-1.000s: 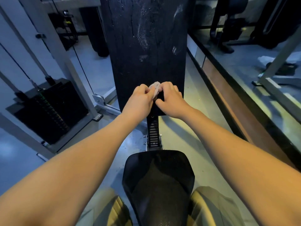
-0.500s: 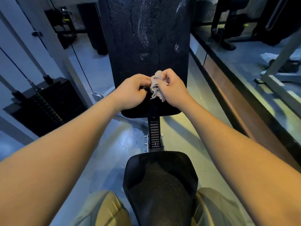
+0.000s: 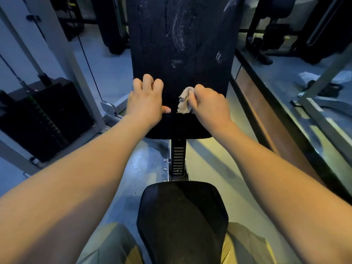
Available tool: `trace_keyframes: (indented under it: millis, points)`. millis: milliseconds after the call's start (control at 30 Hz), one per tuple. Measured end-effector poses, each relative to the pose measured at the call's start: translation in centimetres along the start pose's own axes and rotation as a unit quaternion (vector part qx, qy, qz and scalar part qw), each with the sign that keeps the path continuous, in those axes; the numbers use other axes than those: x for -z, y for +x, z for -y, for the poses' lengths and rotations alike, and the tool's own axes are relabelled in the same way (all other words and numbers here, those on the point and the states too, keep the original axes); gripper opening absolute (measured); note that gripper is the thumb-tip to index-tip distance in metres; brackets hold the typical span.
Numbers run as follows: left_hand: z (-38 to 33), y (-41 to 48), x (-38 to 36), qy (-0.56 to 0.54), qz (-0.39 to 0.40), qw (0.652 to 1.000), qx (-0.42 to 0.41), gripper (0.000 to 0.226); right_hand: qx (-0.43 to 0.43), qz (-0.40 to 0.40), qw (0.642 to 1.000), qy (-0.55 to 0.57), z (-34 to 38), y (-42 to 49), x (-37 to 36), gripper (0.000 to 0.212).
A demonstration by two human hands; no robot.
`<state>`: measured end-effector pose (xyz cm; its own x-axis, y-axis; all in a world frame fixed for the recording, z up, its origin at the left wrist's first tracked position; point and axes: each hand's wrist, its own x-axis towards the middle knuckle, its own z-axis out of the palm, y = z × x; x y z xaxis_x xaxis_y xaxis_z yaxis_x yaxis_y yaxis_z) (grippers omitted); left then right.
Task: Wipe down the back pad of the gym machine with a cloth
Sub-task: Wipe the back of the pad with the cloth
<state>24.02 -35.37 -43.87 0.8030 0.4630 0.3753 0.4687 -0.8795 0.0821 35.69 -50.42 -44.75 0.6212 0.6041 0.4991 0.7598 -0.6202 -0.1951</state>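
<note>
Grey gym floor spreads beneath you, with a dark weight stack (image 3: 43,119) off to your left. Straight ahead the black back pad (image 3: 179,54) rises, its upper face streaked with pale smears. Below it the black seat (image 3: 182,221) sits between your knees. Your left hand (image 3: 146,103) rests on the pad's lower left part, fingers bent, thumb stretched toward the middle, holding nothing. Your right hand (image 3: 209,103) is closed round a small crumpled beige cloth (image 3: 183,101), which pokes out against the pad's lower face, near your left thumb but apart from it.
</note>
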Motion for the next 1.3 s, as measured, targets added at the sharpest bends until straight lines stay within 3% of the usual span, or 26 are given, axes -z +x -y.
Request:
trace_keyframes:
  millis: [100,267,433,567,633,767,833,933,1100,1200,1300]
  points:
    - [-0.2,-0.1,-0.2,0.001,-0.007,1.000,-0.002,0.065,0.000,-0.076,0.997,0.034,-0.2,1.9,1.7,0.027]
    - [-0.5,-0.4,-0.6,0.006,-0.012,1.000,0.003,0.062,-0.075,-0.050,0.994,-0.058,2.0,2.8,1.9,0.019]
    - [-0.6,-0.5,-0.5,0.013,-0.007,1.000,0.006,0.062,0.004,0.017,0.995,-0.100,2.5,0.1,0.9,0.013]
    - [-0.8,-0.4,-0.4,0.013,0.001,1.000,0.014,0.061,-0.047,-0.065,0.991,-0.108,2.3,2.4,2.5,0.028]
    - [-0.9,-0.5,-0.5,0.017,0.001,1.000,0.014,0.061,-0.056,-0.065,0.990,-0.113,3.0,2.4,2.0,0.026]
    - [-0.9,-0.6,-0.5,0.017,-0.001,1.000,0.016,0.060,-0.029,0.025,0.997,-0.071,3.4,-0.3,-0.2,0.003]
    - [-1.1,-0.6,-0.4,0.015,0.003,1.000,0.020,0.059,0.006,0.045,0.995,-0.084,2.8,-1.0,0.3,0.014]
    - [-1.4,-0.6,-0.2,0.015,0.009,0.999,0.029,0.059,0.032,0.022,0.996,-0.076,1.8,0.2,2.1,0.014]
    - [-1.4,-0.7,-0.2,0.019,0.009,0.999,0.029,0.062,-0.015,-0.007,1.000,-0.003,1.4,1.1,2.0,0.008]
    - [-1.3,-0.6,-0.4,0.022,0.005,0.999,0.030,0.062,-0.044,-0.049,0.993,0.100,1.3,-0.7,0.9,0.017]
    - [-1.4,-0.7,-0.5,0.022,0.004,0.999,0.030,0.061,-0.012,-0.117,0.985,0.123,0.7,-1.4,0.1,0.025]
